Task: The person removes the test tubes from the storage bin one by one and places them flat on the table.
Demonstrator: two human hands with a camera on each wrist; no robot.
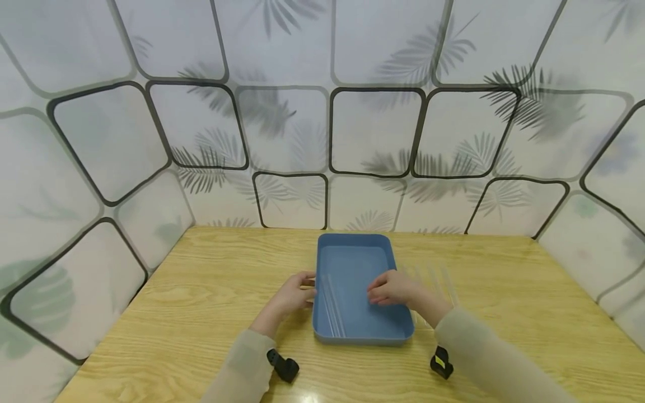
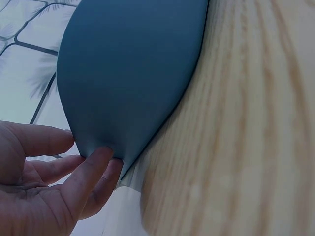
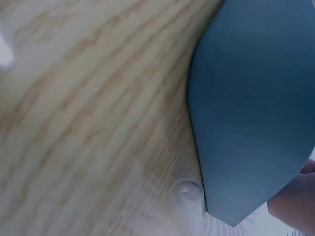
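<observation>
Head view: tray (image 1: pixel 359 260) with tubes (image 1: pixel 336 305), left edge apparently steadied by relaxed left hand (image 1: pixel 294 292); right hand (image 1: pixel 394 287) above, hold indeterminable.

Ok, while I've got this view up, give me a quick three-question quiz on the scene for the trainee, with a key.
1. Multiple choice: which part of the blue tray does the left hand touch?
A) its far wall
B) the outside of its left wall
C) its floor

2. True or false: the clear tubes on the wooden table lie to the left of the tray.

3. Fill in: in the head view, the right hand is over the ____ half of the tray.

Key: 1. B. 2. False; they lie to its right. 3. Right.
</observation>
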